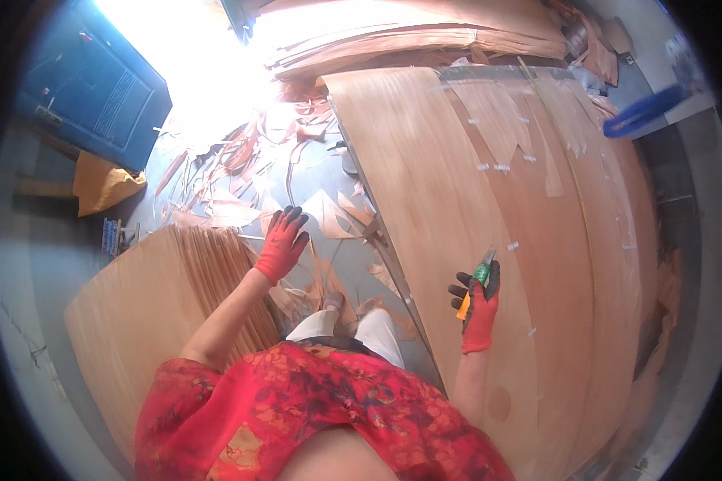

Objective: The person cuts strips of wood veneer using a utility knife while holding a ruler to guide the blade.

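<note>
My right hand (480, 309), in a red glove with dark fingers, is closed around a knife (481, 275) with a green and yellow handle. Its narrow tip points away from me, over the wood veneer sheets (425, 168) laid on the work table. Small white tape pieces (502, 168) dot the seams between the sheets. My left hand (281, 244), gloved the same way, is held out in the air with fingers apart and nothing in it. Nearest to it is a stack of veneer sheets (144, 297) on my left.
Torn veneer scraps (241, 152) litter the floor between the stack and the table. More veneer (417, 36) is piled at the far side. A blue door-like panel (96, 88) stands at far left, above a yellow-orange sack (104, 184). A blue hoop-shaped thing (643, 112) is at right.
</note>
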Demonstrator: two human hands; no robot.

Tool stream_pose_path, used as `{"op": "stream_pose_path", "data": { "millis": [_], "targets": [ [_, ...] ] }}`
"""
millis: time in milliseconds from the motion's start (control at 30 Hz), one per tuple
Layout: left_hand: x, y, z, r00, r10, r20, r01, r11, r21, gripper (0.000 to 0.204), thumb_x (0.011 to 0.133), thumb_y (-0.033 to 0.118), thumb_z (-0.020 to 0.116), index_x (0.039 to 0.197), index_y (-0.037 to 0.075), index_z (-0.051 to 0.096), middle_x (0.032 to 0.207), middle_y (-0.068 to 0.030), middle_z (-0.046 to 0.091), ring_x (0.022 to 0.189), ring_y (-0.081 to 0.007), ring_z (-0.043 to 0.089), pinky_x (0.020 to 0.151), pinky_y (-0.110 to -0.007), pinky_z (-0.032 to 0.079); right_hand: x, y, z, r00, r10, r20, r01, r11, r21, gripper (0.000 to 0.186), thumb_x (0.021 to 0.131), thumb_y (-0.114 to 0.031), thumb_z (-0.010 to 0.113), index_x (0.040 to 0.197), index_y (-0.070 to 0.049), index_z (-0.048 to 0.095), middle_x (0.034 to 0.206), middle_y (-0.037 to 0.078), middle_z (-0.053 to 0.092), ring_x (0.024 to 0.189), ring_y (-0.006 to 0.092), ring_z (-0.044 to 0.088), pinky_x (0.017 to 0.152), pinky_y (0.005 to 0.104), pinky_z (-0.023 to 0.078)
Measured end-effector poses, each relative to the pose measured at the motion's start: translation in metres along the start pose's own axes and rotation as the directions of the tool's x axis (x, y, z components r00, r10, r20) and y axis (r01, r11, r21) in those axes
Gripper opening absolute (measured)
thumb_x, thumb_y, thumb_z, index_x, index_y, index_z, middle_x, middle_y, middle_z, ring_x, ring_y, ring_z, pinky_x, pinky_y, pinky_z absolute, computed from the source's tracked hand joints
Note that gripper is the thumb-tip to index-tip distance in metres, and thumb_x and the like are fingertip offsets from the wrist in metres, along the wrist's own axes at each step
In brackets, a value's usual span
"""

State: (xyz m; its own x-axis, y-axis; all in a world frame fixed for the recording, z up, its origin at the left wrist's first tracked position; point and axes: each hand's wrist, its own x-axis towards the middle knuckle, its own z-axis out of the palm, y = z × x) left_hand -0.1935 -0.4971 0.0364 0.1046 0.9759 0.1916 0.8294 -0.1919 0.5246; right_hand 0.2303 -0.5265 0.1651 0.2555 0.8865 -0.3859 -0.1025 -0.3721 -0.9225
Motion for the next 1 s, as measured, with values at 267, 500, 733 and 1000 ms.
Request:
{"op": "stream_pose_path", "data": {
  "millis": [267, 500, 733, 1000],
  "targets": [
    [0.201, -0.044, -0.013, 0.985, 0.170, -0.036, -0.171, 0.985, -0.038, 0.044, 0.096, 0.012, 0.059, 0.139, 0.009, 0.053, 0.151, -0.0175, 0.046, 0.144, -0.0387, 0.038, 0.120, -0.051, 0.025, 0.125, -0.032, 0.143, 0.996, -0.080, -0.033, 0.082, 0.995, 0.057, 0.059, 0.106, -0.015, 0.045, 0.159, -0.018, 0.022, 0.099, 0.013, 0.067, 0.073, 0.0198, 0.069, 0.058, 0.0304, 0.055],
    [0.417, -0.021, 0.021, 0.879, 0.464, 0.112, -0.472, 0.880, 0.053, 0.053, 0.094, 0.013, 0.060, 0.145, 0.007, 0.047, 0.153, -0.0204, 0.041, 0.144, -0.0406, 0.035, 0.121, -0.053, 0.024, 0.256, -0.043, 0.242, 0.989, -0.094, -0.118, 0.124, 0.952, 0.281, 0.065, 0.104, -0.011, 0.050, 0.160, -0.018, 0.019, 0.096, 0.011, 0.066, 0.070, 0.0189, 0.068, 0.057, 0.0315, 0.058],
    [0.559, -0.015, 0.096, 0.658, 0.711, 0.247, -0.729, 0.684, -0.027, 0.052, 0.091, 0.015, 0.063, 0.140, 0.005, 0.050, 0.151, -0.0191, 0.044, 0.142, -0.0389, 0.038, 0.120, -0.053, 0.027, 0.321, -0.061, 0.301, 0.971, -0.061, -0.233, 0.125, 0.954, 0.271, 0.064, 0.103, -0.009, 0.050, 0.160, -0.017, 0.022, 0.094, 0.009, 0.065, 0.068, 0.0158, 0.066, 0.057, 0.0299, 0.057],
    [0.616, -0.039, 0.143, 0.489, 0.807, 0.331, -0.786, 0.572, -0.234, 0.058, 0.088, 0.019, 0.064, 0.141, 0.003, 0.050, 0.146, -0.0215, 0.048, 0.140, -0.0404, 0.040, 0.120, -0.054, 0.026, 0.369, -0.073, 0.346, 0.898, 0.048, -0.438, 0.051, 0.976, 0.213, 0.060, 0.102, -0.010, 0.054, 0.157, -0.017, 0.032, 0.086, 0.005, 0.067, 0.065, 0.0127, 0.064, 0.054, 0.0288, 0.053]
  ]
}}
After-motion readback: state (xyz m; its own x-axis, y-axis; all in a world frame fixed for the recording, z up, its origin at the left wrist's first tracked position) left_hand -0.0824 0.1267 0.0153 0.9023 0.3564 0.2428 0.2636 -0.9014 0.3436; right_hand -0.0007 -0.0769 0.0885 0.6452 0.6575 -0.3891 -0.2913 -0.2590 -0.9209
